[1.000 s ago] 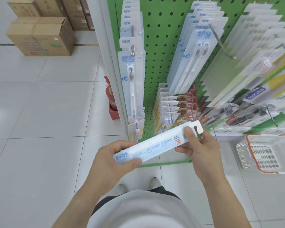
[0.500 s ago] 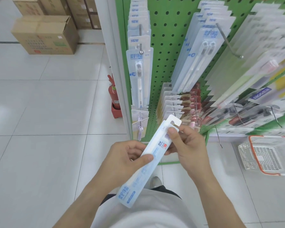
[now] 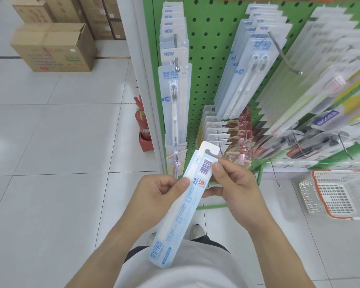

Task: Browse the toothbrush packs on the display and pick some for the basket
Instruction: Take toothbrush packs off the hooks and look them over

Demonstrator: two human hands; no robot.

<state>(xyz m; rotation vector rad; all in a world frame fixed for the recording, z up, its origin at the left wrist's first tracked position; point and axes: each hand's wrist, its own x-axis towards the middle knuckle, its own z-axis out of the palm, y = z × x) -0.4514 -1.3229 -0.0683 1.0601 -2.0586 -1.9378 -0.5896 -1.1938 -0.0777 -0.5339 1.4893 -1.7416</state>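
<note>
I hold one toothbrush pack (image 3: 182, 201) in both hands, back side up, checking it. My left hand (image 3: 156, 197) grips its middle; my right hand (image 3: 234, 187) pinches the top. I think it goes next into the basket (image 3: 341, 196), on the floor right of the pack, under the display (image 3: 212, 48).

Floor (image 3: 60, 163): open tile to the left of the display, passable. Cardboard boxes (image 3: 54, 48): stacked at far left, well apart from the display. Fire extinguisher (image 3: 142, 121): against the display's white end post. Pegboard (image 3: 212, 59): crowded with hanging toothbrush packs; bare hook (image 3: 285, 53) juts outward between two rows. Basket (image 3: 341, 196): on the floor at right, top open, reachable from above.
</note>
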